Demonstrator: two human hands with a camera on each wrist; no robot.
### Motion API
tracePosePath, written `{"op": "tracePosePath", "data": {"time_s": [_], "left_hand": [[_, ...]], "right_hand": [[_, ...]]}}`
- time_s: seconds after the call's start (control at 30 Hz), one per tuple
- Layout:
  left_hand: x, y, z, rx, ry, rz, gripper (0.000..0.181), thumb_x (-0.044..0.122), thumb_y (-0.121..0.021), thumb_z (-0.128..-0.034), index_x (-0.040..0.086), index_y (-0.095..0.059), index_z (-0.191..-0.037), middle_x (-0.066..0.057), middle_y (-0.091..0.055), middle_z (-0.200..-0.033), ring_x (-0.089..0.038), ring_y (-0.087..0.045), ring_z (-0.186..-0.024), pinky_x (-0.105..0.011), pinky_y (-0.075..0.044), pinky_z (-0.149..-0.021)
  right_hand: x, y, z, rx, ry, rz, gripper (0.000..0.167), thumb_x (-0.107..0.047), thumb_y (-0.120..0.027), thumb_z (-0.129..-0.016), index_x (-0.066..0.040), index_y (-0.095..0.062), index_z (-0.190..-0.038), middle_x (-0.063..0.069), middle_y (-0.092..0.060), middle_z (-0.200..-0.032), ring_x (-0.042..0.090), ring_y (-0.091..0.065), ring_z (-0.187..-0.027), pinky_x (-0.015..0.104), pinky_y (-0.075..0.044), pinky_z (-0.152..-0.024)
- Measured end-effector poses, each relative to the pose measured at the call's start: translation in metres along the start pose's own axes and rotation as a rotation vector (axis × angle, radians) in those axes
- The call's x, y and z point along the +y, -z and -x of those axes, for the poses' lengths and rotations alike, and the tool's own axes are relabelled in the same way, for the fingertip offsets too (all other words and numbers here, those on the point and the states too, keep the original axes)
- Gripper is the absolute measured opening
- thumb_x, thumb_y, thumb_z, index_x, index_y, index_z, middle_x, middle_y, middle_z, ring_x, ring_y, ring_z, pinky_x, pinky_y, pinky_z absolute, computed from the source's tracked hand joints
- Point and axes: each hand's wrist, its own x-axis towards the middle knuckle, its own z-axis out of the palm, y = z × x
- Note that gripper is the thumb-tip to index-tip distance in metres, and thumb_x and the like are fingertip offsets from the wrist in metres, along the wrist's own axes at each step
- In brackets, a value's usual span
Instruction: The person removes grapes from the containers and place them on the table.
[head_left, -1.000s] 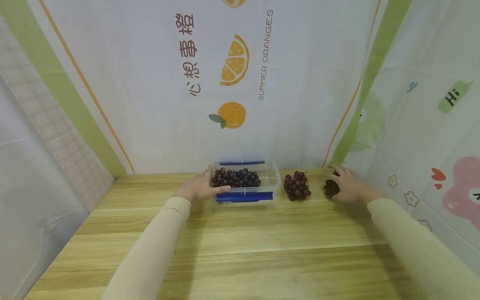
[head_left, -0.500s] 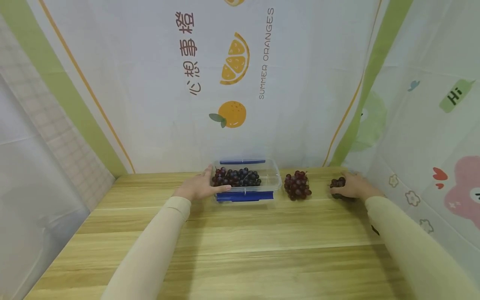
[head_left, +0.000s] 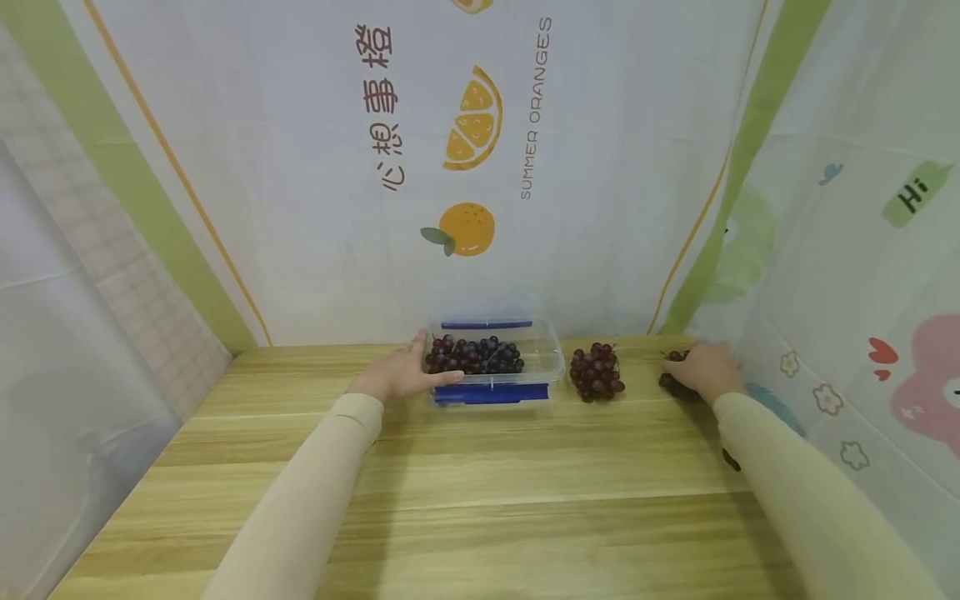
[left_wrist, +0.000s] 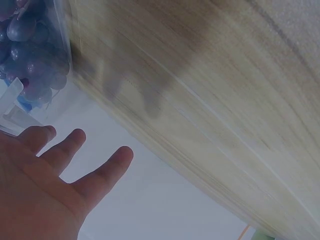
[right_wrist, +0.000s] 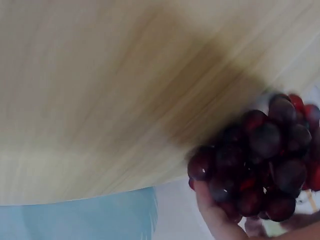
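The left hand (head_left: 397, 373) rests at the left end of a clear box (head_left: 555, 350) with blue clips, its thumb along the near rim; in the left wrist view the fingers of that hand (left_wrist: 55, 185) are spread beside the box. Dark grapes (head_left: 472, 357) lie in the left and middle of the box. Right of it sits a loose red grape bunch (head_left: 596, 372). Farther right, the right hand (head_left: 708, 371) covers most of another bunch (head_left: 677, 387); the right wrist view shows its fingers curled round these dark red grapes (right_wrist: 265, 165).
A wooden table (head_left: 480, 500) runs to a white printed curtain (head_left: 600, 208) behind the box. Another patterned curtain (head_left: 847, 333) hangs close by the right hand. A small dark thing (head_left: 731, 459) lies beside the right sleeve.
The right hand has shifted to the right, and its grape bunch is now mostly hidden beneath it. The left hand, the box and the loose bunch have stayed put.
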Motion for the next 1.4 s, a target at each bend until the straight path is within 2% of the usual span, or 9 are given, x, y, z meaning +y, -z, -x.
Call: {"op": "tracePosePath", "data": {"time_s": [0.1,0.23,0.33,0.47,0.57,0.7,1.0,1.17,1.4], "left_hand": [[-0.001,-0.001,0.0,0.002,-0.001,0.01,0.145,0.107,-0.038,-0.0737,0.012,0.007,-0.172,-0.019,-0.019,-0.178,-0.044,-0.033,-0.16,-0.058,-0.054,-0.109],[-0.001,-0.001,-0.001,0.004,0.003,0.019,0.145,0.107,-0.038,-0.0739,0.011,0.008,-0.172,-0.019,-0.017,-0.178,-0.045,-0.033,-0.16,-0.06,-0.05,-0.113],[-0.001,-0.001,-0.001,0.005,0.004,0.019,0.145,0.108,-0.038,-0.0734,0.011,0.007,-0.172,-0.019,-0.017,-0.178,-0.046,-0.034,-0.159,-0.059,-0.054,-0.108],[-0.001,-0.002,-0.001,0.006,0.004,0.013,0.146,0.108,-0.037,-0.0726,0.012,0.006,-0.172,-0.019,-0.019,-0.178,-0.046,-0.036,-0.158,-0.054,-0.059,-0.097],[-0.001,-0.002,-0.001,0.004,0.005,0.014,0.145,0.108,-0.037,-0.0727,0.012,0.007,-0.172,-0.018,-0.018,-0.178,-0.045,-0.035,-0.159,-0.052,-0.061,-0.093],[-0.001,-0.002,-0.001,0.003,0.004,0.017,0.145,0.108,-0.038,-0.0731,0.012,0.007,-0.172,-0.018,-0.017,-0.178,-0.046,-0.035,-0.159,-0.053,-0.06,-0.097],[0.0,-0.002,-0.001,0.002,0.008,0.019,0.143,0.107,-0.04,-0.0746,0.013,0.007,-0.172,-0.017,-0.016,-0.179,-0.046,-0.035,-0.159,-0.048,-0.061,-0.083],[0.001,-0.001,-0.001,0.004,0.006,0.019,0.142,0.106,-0.04,-0.0754,0.013,0.007,-0.173,-0.017,-0.017,-0.179,-0.046,-0.038,-0.157,-0.051,-0.061,-0.089],[0.0,-0.002,-0.003,-0.005,0.012,0.021,0.138,0.102,-0.043,-0.0798,0.013,0.008,-0.172,-0.017,-0.014,-0.179,-0.048,-0.041,-0.155,-0.056,-0.058,-0.099]], "right_hand": [[-0.007,-0.004,0.002,0.088,-0.032,0.015,0.091,-0.053,-0.057,-0.103,0.031,-0.042,-0.136,0.061,-0.035,-0.138,0.075,-0.039,-0.129,0.079,-0.036,-0.108],[-0.015,-0.011,0.003,0.164,-0.018,0.085,0.088,-0.055,-0.057,-0.104,0.03,-0.051,-0.128,0.058,-0.047,-0.129,0.071,-0.047,-0.124,0.075,-0.042,-0.105],[-0.018,-0.015,0.005,0.139,-0.021,0.073,0.09,-0.059,-0.06,-0.102,0.025,-0.051,-0.131,0.055,-0.045,-0.127,0.07,-0.049,-0.118,0.074,-0.049,-0.095],[-0.016,-0.017,0.005,0.064,-0.058,0.0,0.105,-0.068,-0.063,-0.096,0.021,-0.039,-0.146,0.054,-0.035,-0.134,0.074,-0.046,-0.118,0.075,-0.052,-0.089],[-0.01,-0.017,0.003,0.018,-0.062,-0.021,0.111,-0.071,-0.063,-0.095,0.021,-0.034,-0.15,0.054,-0.034,-0.138,0.073,-0.046,-0.121,0.076,-0.049,-0.096],[-0.003,-0.017,0.0,-0.027,-0.063,-0.073,0.103,-0.062,-0.064,-0.096,0.021,-0.033,-0.15,0.054,-0.033,-0.14,0.073,-0.043,-0.127,0.077,-0.042,-0.105],[0.003,-0.021,-0.001,0.068,-0.028,-0.101,0.095,-0.046,-0.073,-0.094,0.027,-0.035,-0.142,0.056,-0.034,-0.135,0.074,-0.04,-0.125,0.077,-0.038,-0.106],[0.005,-0.018,0.001,0.074,-0.017,-0.097,0.099,-0.047,-0.077,-0.092,0.027,-0.033,-0.142,0.055,-0.035,-0.133,0.073,-0.041,-0.122,0.075,-0.042,-0.102],[0.006,-0.005,0.002,-0.044,-0.035,-0.092,0.115,-0.057,-0.076,-0.09,0.018,-0.02,-0.157,0.056,-0.024,-0.144,0.074,-0.043,-0.123,0.076,-0.047,-0.098]]}}
